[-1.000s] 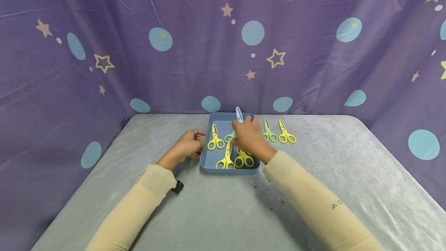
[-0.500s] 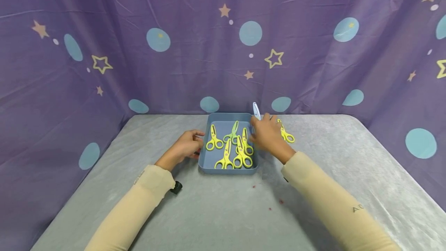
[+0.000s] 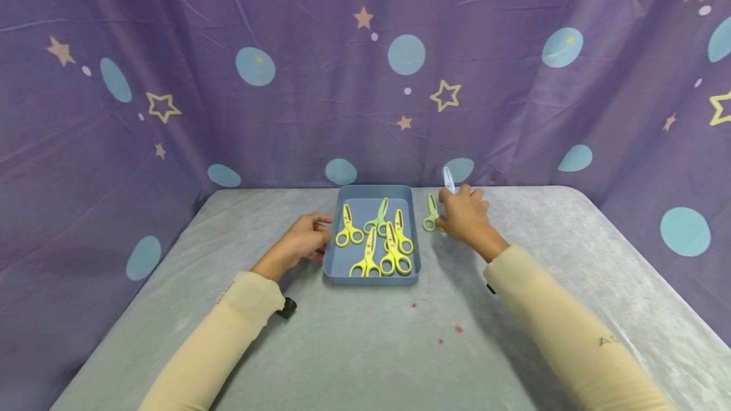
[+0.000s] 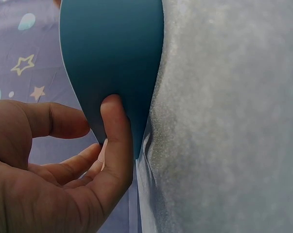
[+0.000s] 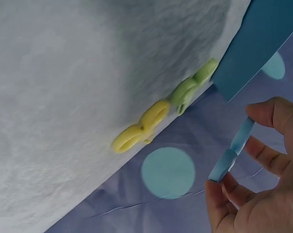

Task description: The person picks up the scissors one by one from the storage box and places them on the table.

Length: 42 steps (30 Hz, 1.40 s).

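My right hand (image 3: pixel 465 215) holds a pair of light blue scissors (image 3: pixel 448 180) by the handles, above the table right of the tray, blades pointing away. In the right wrist view the blue handles (image 5: pixel 232 148) sit between thumb and fingers. Beneath lie green scissors (image 3: pixel 431 213) and yellow scissors (image 5: pixel 141 127); the hand hides the yellow pair in the head view. My left hand (image 3: pixel 302 238) rests its fingertips against the left wall of the blue-grey tray (image 3: pixel 371 281). Inside it lie several yellow scissors (image 3: pixel 348 228) and one green pair (image 3: pixel 378 217).
The grey cloth-covered table (image 3: pixel 354 347) ends at the back against a purple patterned curtain (image 3: pixel 320 81). Small red specks (image 3: pixel 459 329) mark the cloth in front of the tray. A dark wrist strap piece (image 3: pixel 287 308) shows under the left sleeve.
My right hand has carried the blue scissors from over the tray to the right, past the green pair on the table. The left hand has stayed at the tray's side.
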Motion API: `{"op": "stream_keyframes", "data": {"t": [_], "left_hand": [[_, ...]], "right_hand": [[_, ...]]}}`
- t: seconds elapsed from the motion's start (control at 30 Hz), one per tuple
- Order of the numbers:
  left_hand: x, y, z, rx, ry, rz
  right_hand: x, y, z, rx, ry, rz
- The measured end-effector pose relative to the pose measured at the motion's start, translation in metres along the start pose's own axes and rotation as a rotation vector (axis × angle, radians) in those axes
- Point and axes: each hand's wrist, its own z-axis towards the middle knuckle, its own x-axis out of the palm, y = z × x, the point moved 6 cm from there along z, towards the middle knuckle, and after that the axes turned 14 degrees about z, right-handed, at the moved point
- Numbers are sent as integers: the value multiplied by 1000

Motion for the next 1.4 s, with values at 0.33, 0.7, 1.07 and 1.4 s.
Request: {"op": "stream_keyframes", "data": {"t": [0.33,0.7,1.07,1.4], "left_hand": [[0,-1,0,-1,1,-5],[0,0,1,6,2,-5],[-1,-1,0,1,3,-15],[-1,0,-1,-1,7,-13]], "right_hand": [[-5,-37,2,26,37,14],[-7,-78,0,75,79,9],[-10,-102,-4,124,132,-3],[-5,-107,-4,141,212,-14]]}}
